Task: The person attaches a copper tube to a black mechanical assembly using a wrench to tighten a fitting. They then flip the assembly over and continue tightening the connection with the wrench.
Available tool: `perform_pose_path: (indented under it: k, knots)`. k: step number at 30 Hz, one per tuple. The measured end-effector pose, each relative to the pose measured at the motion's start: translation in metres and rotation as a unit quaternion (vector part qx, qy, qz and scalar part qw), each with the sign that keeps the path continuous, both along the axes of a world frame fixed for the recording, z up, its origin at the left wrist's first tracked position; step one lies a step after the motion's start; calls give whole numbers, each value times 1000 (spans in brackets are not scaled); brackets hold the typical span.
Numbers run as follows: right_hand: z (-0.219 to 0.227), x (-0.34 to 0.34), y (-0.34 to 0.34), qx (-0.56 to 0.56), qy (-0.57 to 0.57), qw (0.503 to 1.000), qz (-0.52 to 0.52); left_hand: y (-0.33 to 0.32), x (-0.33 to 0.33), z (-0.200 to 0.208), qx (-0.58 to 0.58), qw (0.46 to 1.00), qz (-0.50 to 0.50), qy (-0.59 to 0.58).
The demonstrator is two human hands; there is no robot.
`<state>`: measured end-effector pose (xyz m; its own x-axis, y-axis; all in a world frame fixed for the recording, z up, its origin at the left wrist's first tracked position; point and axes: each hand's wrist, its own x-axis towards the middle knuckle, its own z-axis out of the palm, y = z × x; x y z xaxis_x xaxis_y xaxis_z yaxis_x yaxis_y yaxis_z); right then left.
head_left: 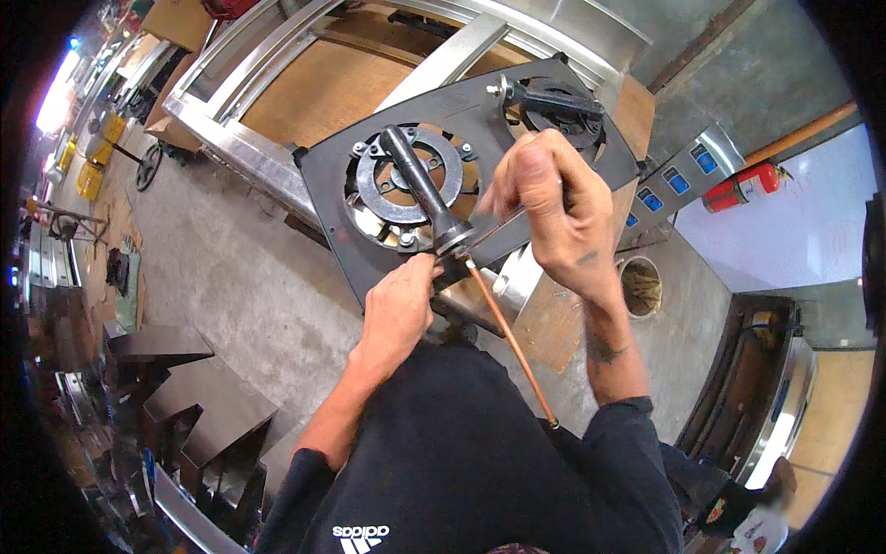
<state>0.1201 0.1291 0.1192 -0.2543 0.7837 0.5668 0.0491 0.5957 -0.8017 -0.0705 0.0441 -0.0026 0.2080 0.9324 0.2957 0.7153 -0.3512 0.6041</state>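
A black stove top plate [323,198] carries two gas burners. On the left burner [409,175], a ring-shaped cast-iron piece has a black tube running down toward me, ending in a flared mouth. My left hand [400,309] is closed at that mouth, its fingertips partly hidden against the black fitting. A thin copper pipe [512,340] runs from the fitting down to my shirt. Above the joint my right hand [558,208] makes a fist around a thin metal tool, whose visible part slants toward the burner mouth; its kind is not clear. Farther right lies the second burner [563,103].
The plate rests on a shiny metal frame [249,148] with wooden panels. A round bin [640,288] and a red fire extinguisher [746,187] are at the right. Bent sheet-metal pieces [212,406] stand on the floor at the lower left. Part of another person shows at the lower right.
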Motion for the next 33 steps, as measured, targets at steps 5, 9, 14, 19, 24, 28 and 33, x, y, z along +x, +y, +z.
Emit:
perform_pose_path:
  k: [5, 9, 14, 19, 24, 28, 33]
  knots:
    - [29, 16, -5, 401, -475, 758, -198, 7, -16, 9, -73, 992, -64, 76]
    - [37, 6, -7, 498, -694, 501, -142, 13, -19, 8, -49, 993, -98, 37]
    - [35, 5, -6, 422, -734, 531, -19, 16, -15, 5, -69, 994, -77, 34]
    - [13, 17, 8, 409, -681, 605, -49, 15, -12, 6, -12, 998, -44, 51]
    - [-8, 28, 15, 389, -610, 683, -96, 16, -9, 6, 23, 998, -28, 59]
    - [-20, 36, 20, 356, -574, 730, -104, 16, -9, 7, 25, 997, -25, 68]
    - [-41, 45, 27, 327, -525, 775, -128, 14, -9, 7, 34, 996, -17, 75]
